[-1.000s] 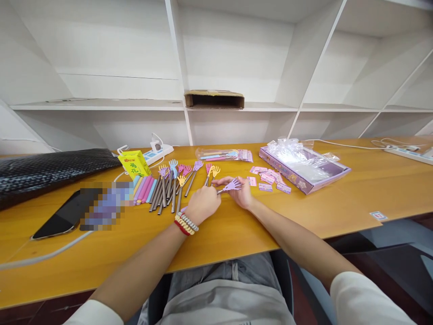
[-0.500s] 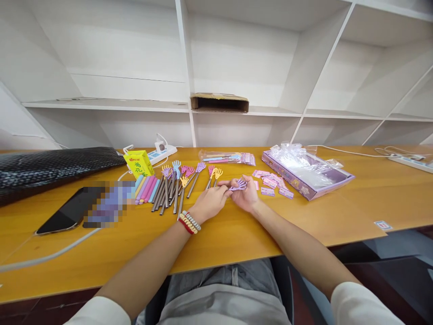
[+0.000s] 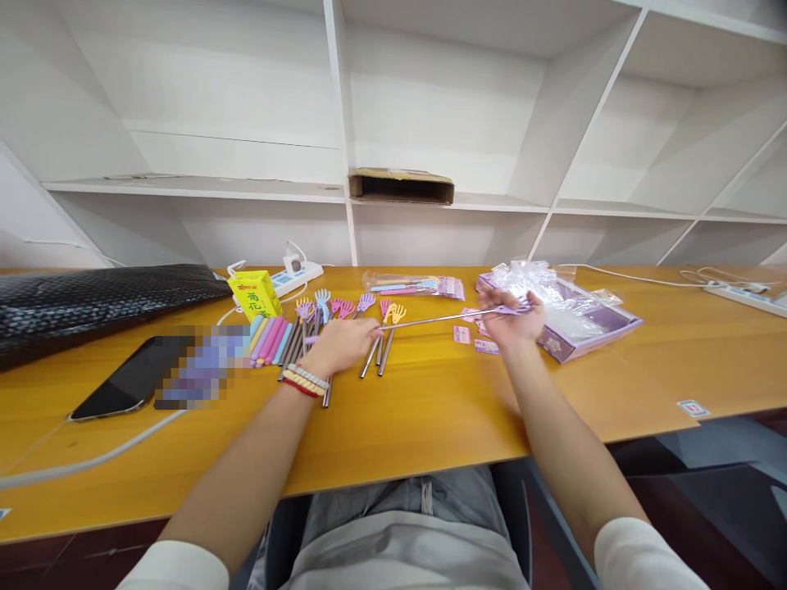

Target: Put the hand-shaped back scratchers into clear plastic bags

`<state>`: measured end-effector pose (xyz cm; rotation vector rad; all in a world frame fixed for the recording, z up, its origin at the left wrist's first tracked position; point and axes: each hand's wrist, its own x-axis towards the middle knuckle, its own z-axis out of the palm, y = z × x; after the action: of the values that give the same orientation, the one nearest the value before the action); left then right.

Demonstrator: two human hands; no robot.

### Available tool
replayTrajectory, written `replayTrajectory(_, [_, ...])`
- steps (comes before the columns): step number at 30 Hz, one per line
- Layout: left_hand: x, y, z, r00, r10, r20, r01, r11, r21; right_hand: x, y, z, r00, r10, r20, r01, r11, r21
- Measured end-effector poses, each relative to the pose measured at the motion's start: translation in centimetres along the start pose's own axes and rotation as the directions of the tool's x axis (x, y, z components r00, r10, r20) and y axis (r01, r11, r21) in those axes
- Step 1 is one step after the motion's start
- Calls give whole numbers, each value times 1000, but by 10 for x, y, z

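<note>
A telescopic back scratcher [image 3: 439,318] is stretched out long between my hands, its thin metal rod crossing above the table. My left hand [image 3: 345,347] is closed around the handle end, where a bit of purple sticks out past the fist. At the other end, my right hand [image 3: 515,321] is closed around the purple claw head. Several metal rods with colourful claw heads [image 3: 366,301] lie left of and behind my left hand, partly hidden by it. Farther left is a row of pastel handle tubes [image 3: 269,342]. Small pink cards [image 3: 487,347] lie near my right hand.
A purple box [image 3: 590,340] with clear plastic bags stands right. A packet of scratchers [image 3: 415,285] lies at the back. Left are a yellow carton [image 3: 255,293], a phone [image 3: 120,381], a power strip [image 3: 298,280] and a black bag [image 3: 111,303]. White shelves rise behind.
My hands have moved apart, the left to the left and the right to the right. The back scratcher between them is now drawn out long, its rod showing.
</note>
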<state>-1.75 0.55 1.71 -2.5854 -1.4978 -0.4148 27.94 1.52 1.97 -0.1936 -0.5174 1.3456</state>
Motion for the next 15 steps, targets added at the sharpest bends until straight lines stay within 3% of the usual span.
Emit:
replayTrajectory(3, [3,-26,-1,995,22,-98,-22,1000,2,12,-28,-14,993,-64,-100,74,993,97])
replayTrajectory(7, [9,-35,-1,979,77,-191,-74,997,23,16,-44,-17,978,-151,-141,176,966,188])
replayTrajectory(11, [8,-43,0,968,10,-251,-5,1000,18,16,-67,-23,962,-204,-184,251,924,288])
replayTrajectory(15, [1,-59,0,959,-47,-280,57,998,28,12,-95,-36,951,-245,-190,307,825,475])
